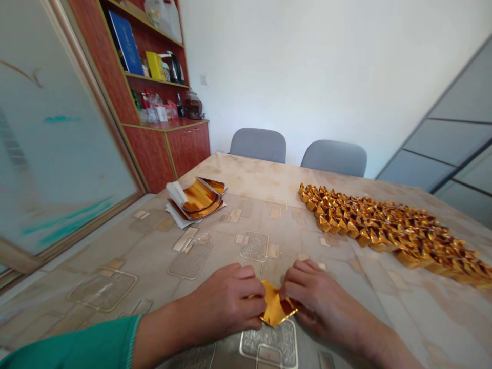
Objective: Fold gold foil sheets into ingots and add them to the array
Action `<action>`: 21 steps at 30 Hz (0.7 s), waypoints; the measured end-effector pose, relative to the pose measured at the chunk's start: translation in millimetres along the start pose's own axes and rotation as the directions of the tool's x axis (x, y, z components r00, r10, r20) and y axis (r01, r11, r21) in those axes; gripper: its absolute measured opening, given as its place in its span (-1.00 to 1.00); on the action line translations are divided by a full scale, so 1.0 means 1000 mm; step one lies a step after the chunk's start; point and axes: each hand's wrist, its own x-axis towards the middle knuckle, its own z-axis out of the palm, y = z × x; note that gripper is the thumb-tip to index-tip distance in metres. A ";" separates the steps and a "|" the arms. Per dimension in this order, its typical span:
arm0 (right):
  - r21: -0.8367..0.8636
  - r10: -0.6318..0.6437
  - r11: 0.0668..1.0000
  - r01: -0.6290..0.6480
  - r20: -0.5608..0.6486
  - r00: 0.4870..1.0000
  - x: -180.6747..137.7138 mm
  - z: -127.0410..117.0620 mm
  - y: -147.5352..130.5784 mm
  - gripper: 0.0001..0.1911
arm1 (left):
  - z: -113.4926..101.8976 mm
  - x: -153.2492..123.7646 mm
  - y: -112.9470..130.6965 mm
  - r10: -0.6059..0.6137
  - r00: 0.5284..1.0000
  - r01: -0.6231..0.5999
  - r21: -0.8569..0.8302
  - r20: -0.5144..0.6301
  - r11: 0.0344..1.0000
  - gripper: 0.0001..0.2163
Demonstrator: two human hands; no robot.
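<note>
Between my two hands is a small piece of shiny gold foil paper (273,306), partly folded, just over the table near its front edge. My left hand (234,297) pinches its left side with curled fingers. On the opposite side my right hand (319,294) grips the paper, thumb and fingertips bent around it. My fingers cover both ends of the paper. Farther off to the left lies a loose stack of gold foil sheets (203,197), curled over, with white backing showing. Rows of folded gold paper ingots (384,225) stand packed together on the right.
A patterned cover lies over the table (226,246). Two grey chairs (258,144) stand at its far side, before a white wall. At the back left is a red-brown cabinet (165,146) with shelves of household items, beside a frosted glass door (57,128).
</note>
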 end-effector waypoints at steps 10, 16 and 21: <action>0.067 0.016 0.998 -0.017 0.016 1.000 0.007 0.003 -0.011 -0.91 | 0.008 0.009 -0.003 -0.052 0.997 0.047 -0.092 -0.056 0.995 -0.77; 0.234 0.074 0.969 -0.077 0.018 0.997 0.008 -0.003 -0.007 -0.92 | -0.006 -0.001 -0.008 -0.177 0.984 0.170 -0.194 -0.022 0.966 -0.78; 0.359 0.162 0.922 -0.143 -0.023 0.987 0.010 0.004 0.000 -0.85 | -0.005 -0.004 -0.010 -0.182 0.983 0.172 -0.204 -0.036 0.964 -0.78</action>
